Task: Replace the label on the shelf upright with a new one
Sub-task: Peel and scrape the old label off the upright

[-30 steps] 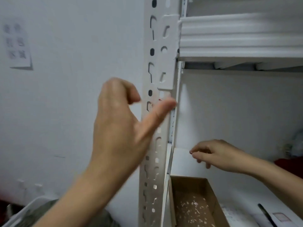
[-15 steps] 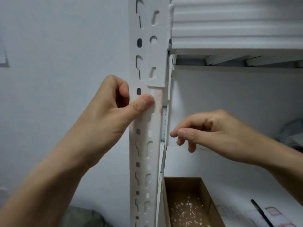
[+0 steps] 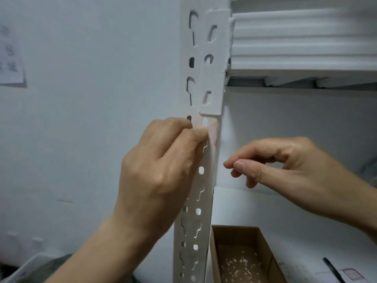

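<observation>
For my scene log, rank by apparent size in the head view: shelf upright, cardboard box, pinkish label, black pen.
Largest: shelf upright.
Then cardboard box, cut off by the frame.
The pinkish label and black pen both look small; too alike to rank.

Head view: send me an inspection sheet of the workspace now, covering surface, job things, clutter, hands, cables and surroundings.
Surface: white lower shelf board, lit.
Job's things: shelf upright; worn pinkish label on it, just below the bracket.
Clutter: cardboard box holding white scraps; black pen to its right.
Hands: left hand pinches at the label's edge; right hand is beside the upright, apart from it, fingertips together, contents unclear.
Cables: nothing seen.
Surroundings: white wall with a paper sheet.
</observation>
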